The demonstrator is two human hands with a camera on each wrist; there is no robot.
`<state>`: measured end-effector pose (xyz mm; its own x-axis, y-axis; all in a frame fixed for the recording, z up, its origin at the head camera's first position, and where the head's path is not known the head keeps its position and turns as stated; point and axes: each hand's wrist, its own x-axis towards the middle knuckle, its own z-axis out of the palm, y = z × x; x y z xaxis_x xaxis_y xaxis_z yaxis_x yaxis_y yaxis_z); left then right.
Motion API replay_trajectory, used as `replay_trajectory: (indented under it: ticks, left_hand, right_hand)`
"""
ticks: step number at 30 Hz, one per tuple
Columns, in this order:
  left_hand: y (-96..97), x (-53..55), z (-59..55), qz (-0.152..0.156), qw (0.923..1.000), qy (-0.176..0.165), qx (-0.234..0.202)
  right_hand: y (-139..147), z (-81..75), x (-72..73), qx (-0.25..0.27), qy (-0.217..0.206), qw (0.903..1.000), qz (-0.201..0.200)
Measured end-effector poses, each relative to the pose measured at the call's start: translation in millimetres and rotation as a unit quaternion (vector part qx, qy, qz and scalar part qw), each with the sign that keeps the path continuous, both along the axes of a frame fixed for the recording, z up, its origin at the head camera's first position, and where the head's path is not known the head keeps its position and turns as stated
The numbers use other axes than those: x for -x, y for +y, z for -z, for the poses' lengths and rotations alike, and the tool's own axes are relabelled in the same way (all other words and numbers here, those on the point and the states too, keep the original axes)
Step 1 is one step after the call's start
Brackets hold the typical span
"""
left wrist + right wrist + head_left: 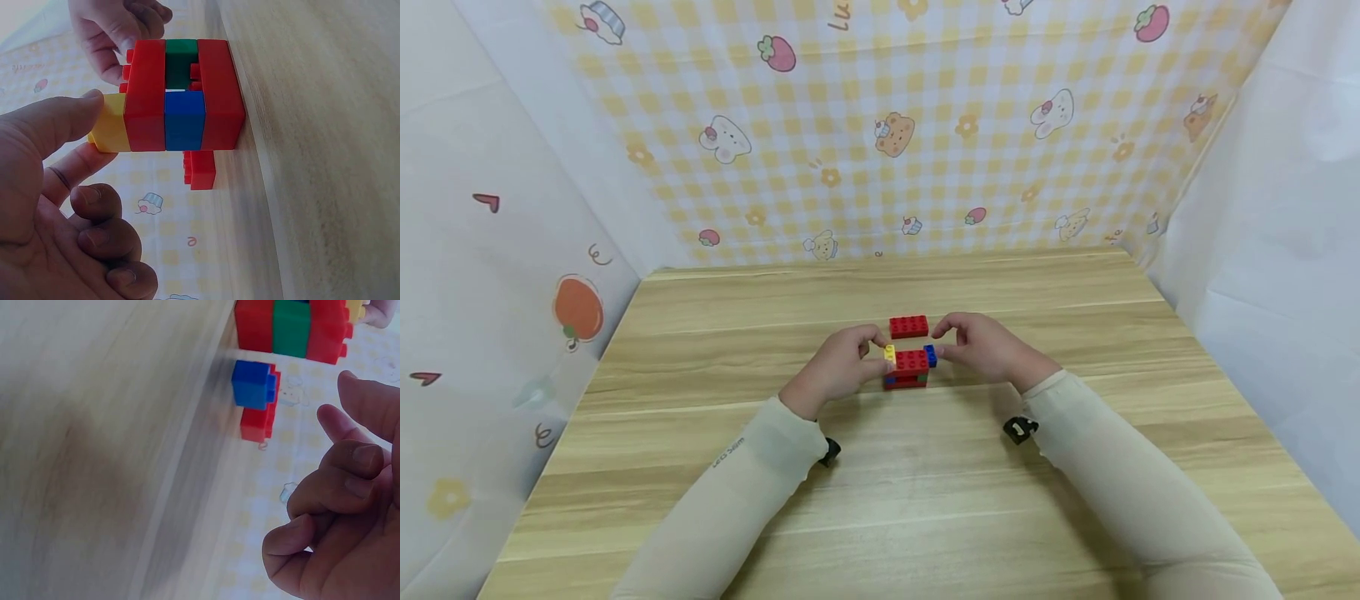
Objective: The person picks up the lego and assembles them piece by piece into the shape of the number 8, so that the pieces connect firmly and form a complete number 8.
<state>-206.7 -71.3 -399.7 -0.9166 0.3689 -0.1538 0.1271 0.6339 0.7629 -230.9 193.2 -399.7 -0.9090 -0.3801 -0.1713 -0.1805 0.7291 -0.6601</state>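
A small stack of toy bricks stands on the table. Its lower red brick [220,100] carries a small blue brick [185,122] and a green brick [180,62], with an upper red brick [145,103] across them. My left hand [841,367] pinches a yellow brick [114,125] between thumb and index finger, at the left end of the stack's studded top. Right of the stack, my right hand [988,348] hovers with loosely bent fingers, holding nothing. Near it a loose blue brick [251,385] sits on the table, apart from the fingers in the right wrist view.
Another red brick [909,327] lies behind the stack. The wood-grain table [880,500] meets a yellow checked cloth [850,183] at the back, and white cloth [1285,250] hangs at the sides. Black pieces, one a buckle [1020,429], show at both wrists.
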Motion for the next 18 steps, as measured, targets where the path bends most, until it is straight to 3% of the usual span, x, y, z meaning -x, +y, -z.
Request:
replay_trajectory:
  ticks: [18]
  left_hand:
    - [-0.7,0.0,-1.9,0.008,1.0000,0.005,0.001]
  right_hand:
    - [-4.8,12.6,10.7,-0.014,-0.037,0.9992,0.004]
